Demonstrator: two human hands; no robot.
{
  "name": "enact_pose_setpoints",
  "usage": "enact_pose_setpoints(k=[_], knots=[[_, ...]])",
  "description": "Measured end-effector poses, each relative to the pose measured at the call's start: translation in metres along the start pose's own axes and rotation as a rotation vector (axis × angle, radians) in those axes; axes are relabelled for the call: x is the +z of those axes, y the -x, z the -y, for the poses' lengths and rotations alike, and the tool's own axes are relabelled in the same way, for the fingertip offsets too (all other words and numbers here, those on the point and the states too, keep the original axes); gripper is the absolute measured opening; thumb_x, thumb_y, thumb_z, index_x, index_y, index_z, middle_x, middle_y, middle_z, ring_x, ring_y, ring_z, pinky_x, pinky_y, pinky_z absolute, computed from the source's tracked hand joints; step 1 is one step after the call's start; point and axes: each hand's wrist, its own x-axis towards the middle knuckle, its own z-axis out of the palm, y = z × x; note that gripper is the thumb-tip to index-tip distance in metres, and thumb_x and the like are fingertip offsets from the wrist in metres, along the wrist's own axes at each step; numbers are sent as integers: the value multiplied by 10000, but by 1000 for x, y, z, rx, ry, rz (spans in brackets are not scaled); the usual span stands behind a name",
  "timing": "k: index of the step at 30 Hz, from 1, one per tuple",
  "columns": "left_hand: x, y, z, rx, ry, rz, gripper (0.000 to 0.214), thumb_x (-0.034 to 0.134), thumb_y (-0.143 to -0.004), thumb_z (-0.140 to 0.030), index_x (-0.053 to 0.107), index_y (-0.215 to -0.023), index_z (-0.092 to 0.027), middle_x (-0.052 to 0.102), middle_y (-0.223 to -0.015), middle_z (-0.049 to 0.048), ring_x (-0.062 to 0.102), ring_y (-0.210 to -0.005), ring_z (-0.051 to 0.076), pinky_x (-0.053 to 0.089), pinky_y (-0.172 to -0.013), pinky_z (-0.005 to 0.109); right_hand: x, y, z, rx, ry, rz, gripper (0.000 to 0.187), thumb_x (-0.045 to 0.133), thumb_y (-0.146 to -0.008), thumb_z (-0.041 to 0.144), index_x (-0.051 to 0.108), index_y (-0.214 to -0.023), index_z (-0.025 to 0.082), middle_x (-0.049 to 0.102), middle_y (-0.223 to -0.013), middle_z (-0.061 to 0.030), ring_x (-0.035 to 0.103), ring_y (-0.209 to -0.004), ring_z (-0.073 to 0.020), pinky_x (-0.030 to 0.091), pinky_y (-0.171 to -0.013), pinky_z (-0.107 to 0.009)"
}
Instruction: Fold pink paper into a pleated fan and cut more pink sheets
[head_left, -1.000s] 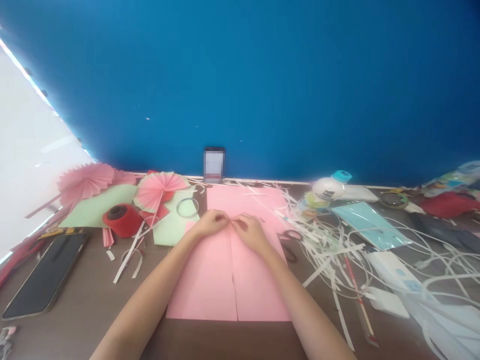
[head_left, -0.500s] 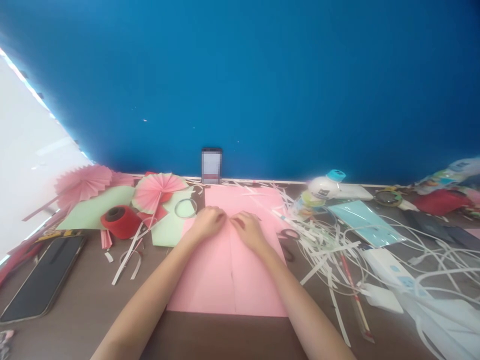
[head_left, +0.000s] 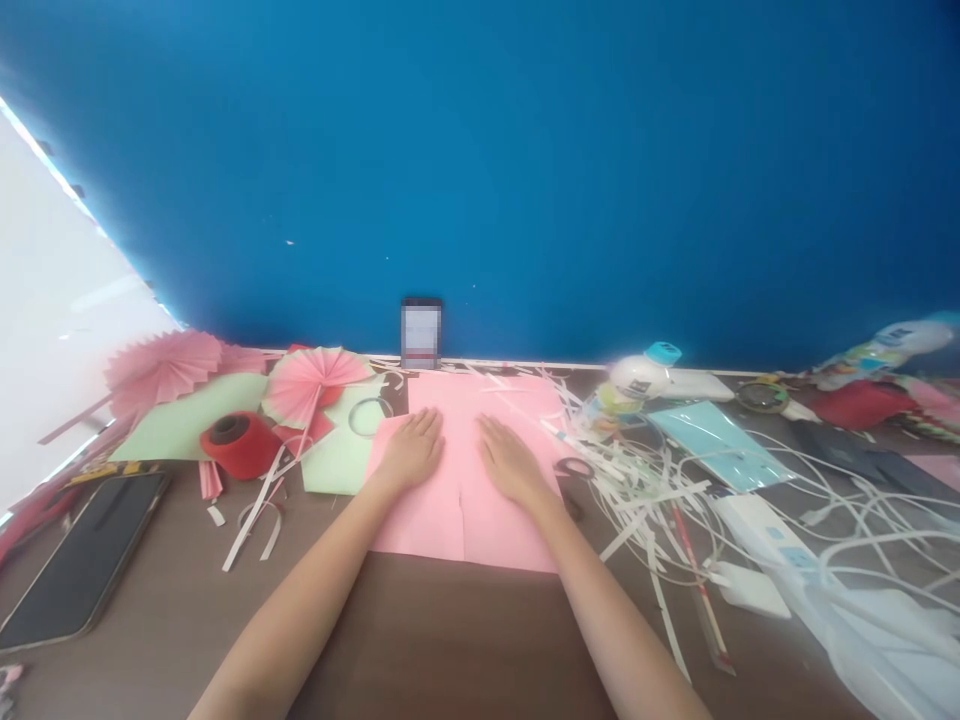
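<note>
A sheet of pink paper (head_left: 457, 525) lies before me on the brown table, with a crease or slit line running down its middle. My left hand (head_left: 414, 447) rests flat on its left half, fingers stretched forward. On the right half lies my right hand (head_left: 510, 458), also flat with the fingers extended. Neither hand grips anything. Beyond them, more pink paper (head_left: 517, 395) shows under or behind the sheet. Scissors (head_left: 574, 467) lie just right of my right hand, partly hidden. A ring-shaped roll of tape (head_left: 369, 416) is left of my left hand.
Folded pink paper fans (head_left: 319, 380), a red thread spool (head_left: 238, 445) and a phone (head_left: 82, 560) lie left. Another phone (head_left: 421, 333) leans against the blue wall. At right are paper strips (head_left: 637, 490), a glue bottle (head_left: 637, 380), a brush (head_left: 701, 590), white cables and a power strip (head_left: 772, 535).
My hands have moved apart from the middle of the sheet and flattened, their fingers now stretched out. The pink sheet's near edge has shifted away from me.
</note>
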Motion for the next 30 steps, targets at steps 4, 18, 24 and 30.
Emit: enact_pose_setpoints(k=[4, 18, 24, 30], knots=[[1, -1, -1, -39, 15, 21, 522, 156, -899, -351, 241, -1360, -122, 243, -1419, 71, 204, -1306, 195, 193, -1064, 351, 5, -1, 1, 46, 9, 11, 509, 162, -895, 326, 229, -1371, 157, 234, -1431, -40, 221, -1306, -164, 179, -1078, -360], [2, 5, -9, -109, 33, -18, 521, 148, -900, -355, 253, -1359, -133, 242, -1420, 57, 186, -1311, 194, 196, -1064, 344, 2, 0, 7, 100, 19, 28, 515, 156, -897, 336, 208, -1378, 158, 192, -1442, -18, 194, -1314, -157, 163, -1082, -337], [4, 5, -11, -123, 27, -40, 514, 157, -899, -351, 265, -1354, -137, 257, -1415, 56, 196, -1308, 200, 201, -1063, 352, 1, 1, 8, 117, 23, 41, 513, 158, -899, 326, 196, -1381, 156, 189, -1444, -23, 177, -1318, -158, 145, -1087, -331], [3, 4, -6, -80, 26, -31, 509, 177, -898, -346, 264, -1354, -138, 260, -1412, 59, 205, -1306, 204, 218, -1057, 362, -7, -7, 9, 50, -11, 64, 511, 194, -894, 331, 264, -1359, 134, 224, -1433, -61, 190, -1315, -176, 166, -1081, -355]])
